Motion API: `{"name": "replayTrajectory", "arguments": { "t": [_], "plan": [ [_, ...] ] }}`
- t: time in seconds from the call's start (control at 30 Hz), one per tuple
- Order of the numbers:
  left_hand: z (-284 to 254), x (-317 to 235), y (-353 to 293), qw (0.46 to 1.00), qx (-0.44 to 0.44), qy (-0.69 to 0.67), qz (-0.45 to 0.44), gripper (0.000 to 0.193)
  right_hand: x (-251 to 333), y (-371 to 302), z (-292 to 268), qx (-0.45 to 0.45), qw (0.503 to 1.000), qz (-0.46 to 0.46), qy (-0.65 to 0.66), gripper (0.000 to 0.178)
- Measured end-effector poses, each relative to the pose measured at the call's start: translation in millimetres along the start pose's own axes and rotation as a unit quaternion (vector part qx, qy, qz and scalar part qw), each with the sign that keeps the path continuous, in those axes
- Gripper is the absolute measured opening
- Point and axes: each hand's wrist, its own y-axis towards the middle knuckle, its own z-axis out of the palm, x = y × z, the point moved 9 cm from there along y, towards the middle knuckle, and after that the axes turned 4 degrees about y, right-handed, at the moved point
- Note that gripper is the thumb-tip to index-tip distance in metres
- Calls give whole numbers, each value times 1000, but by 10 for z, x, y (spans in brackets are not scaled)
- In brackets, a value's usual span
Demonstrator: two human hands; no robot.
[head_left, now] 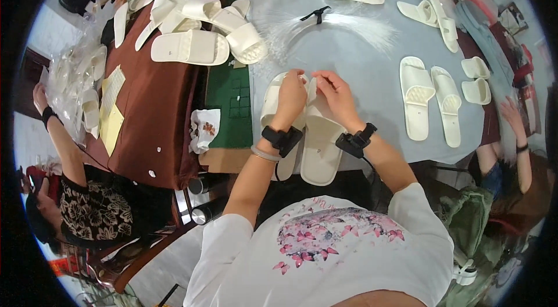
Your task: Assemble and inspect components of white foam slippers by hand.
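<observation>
A pair of cream slide slippers lies in front of me: the right slipper (321, 147) has its heel toward me, and the left slipper (270, 100) is partly hidden by my wrist. My left hand (292, 97) is closed over the left slipper near its toe end. Thumb and fingers of my right hand (337, 96) pinch together at the top of the right slipper. Whatever thin thing the fingertips hold, if anything, is too small to make out. Beyond both hands, a bundle of fine whitish strands (363, 27) is bound with a black tie (317, 14).
Several cream slippers (189, 48) are heaped at the left on a brown-covered table (145, 109). Another slipper pair (417, 97) lies on the grey cloth (375, 74) at right. A crumpled tissue (204, 129) rests by a green mat (229, 97). Co-workers sit on both sides.
</observation>
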Motion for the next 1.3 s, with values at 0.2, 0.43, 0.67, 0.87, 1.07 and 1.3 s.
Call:
{"name": "replayTrajectory", "arguments": {
  "t": [0.2, 0.43, 0.67, 0.87, 1.07, 1.3],
  "plan": [
    [63, -204, -67, 996, -15, 73, 49, 25, 142, -17, 94, 7, 986, -126, -106, 23],
    [52, -378, -151, 995, 84, -25, 50, 24, -64, 27, -94, -28, 1000, -7, 9, 23],
    [9, -40, -155, 977, 92, -188, -41, 21, -70, 14, -127, -51, 999, -19, 2, 20],
    [-69, -128, -134, 992, 35, -117, 44, 19, -69, -4, -110, -41, 999, -3, 29, 21],
    [-40, 161, -170, 937, 29, -334, -94, 21, -126, 5, -66, -15, 997, 21, 75, 19],
    [-69, 51, -188, 942, 37, -326, -67, 22, -19, -3, -56, -29, 995, -87, -45, 12]
  ]
}}
